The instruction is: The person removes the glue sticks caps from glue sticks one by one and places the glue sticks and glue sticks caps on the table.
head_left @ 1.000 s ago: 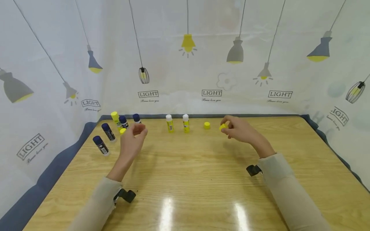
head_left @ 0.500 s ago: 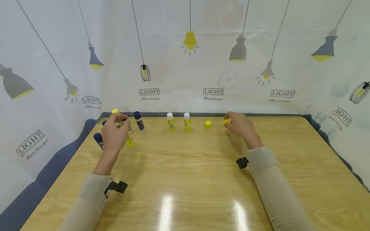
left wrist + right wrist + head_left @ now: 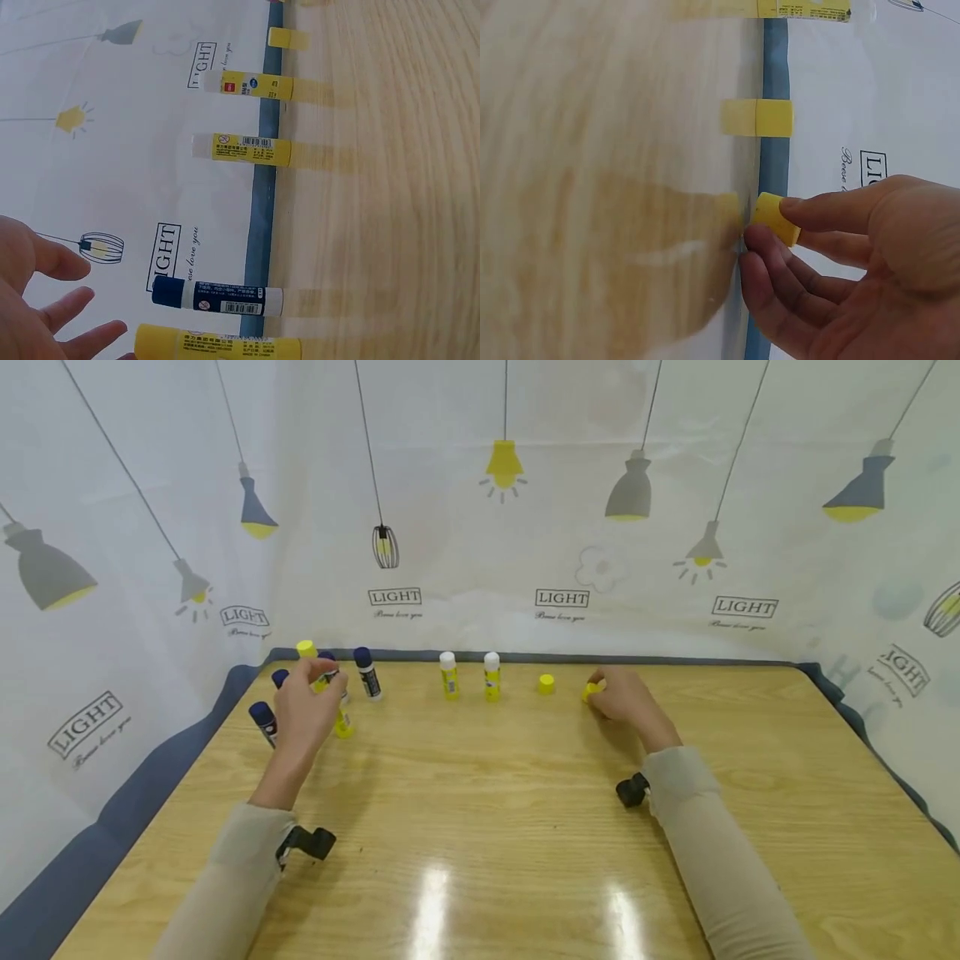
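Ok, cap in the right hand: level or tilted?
Tilted: right wrist view shows the held cap askew in the fingers; the other cap stands square.

Beige sleeves; black wrist cameras

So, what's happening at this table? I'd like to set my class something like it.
A person works at a table of glue sticks. Their right hand pinches a tilted yellow cap; a second yellow cap stands nearby. Their left hand, apparently holding nothing, is beside dark blue sticks and yellow-capped sticks. Two white-topped yellow sticks stand upright between the hands.
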`<state>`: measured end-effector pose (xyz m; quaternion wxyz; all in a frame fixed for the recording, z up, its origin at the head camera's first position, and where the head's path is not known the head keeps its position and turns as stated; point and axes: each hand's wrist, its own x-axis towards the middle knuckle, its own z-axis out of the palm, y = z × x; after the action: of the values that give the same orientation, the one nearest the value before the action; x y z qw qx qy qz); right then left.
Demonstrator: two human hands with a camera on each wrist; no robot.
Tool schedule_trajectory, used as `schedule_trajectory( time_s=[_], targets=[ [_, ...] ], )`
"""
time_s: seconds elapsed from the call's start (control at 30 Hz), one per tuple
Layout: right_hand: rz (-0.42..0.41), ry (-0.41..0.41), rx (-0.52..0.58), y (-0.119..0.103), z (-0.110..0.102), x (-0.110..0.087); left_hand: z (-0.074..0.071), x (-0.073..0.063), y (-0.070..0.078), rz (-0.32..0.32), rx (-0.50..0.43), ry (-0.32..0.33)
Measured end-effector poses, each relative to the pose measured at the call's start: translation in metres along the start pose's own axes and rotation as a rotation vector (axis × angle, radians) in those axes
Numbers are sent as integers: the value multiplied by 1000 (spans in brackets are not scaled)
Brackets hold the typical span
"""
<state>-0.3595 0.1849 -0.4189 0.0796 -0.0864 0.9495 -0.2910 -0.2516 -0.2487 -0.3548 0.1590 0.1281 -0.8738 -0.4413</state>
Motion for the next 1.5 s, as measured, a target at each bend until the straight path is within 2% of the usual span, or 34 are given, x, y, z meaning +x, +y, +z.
schedule_trajectory(
  time_s=[0.23,0.4,0.6,0.73,0.97,1.2,1.5],
  targets=[
    [76,-22,252,3,5,5,4,5,-3,-59,49,-90],
    [118,-2,322,8,5,7,7,7,-9,-61,97,-144],
    [129,-3,409,11,4,6,10,8,-19,-63,155,-229],
    [143,9,430,11,3,6,10,9,-22,-67,161,-254],
    [179,-13,518,12,2,4,10,15,-23,-114,195,-309],
    [193,-47,519,9,-5,-4,11,15,-28,-129,216,-336],
    [123,-87,471,-5,-21,-19,13,14,-34,-136,231,-327]
  ],
)
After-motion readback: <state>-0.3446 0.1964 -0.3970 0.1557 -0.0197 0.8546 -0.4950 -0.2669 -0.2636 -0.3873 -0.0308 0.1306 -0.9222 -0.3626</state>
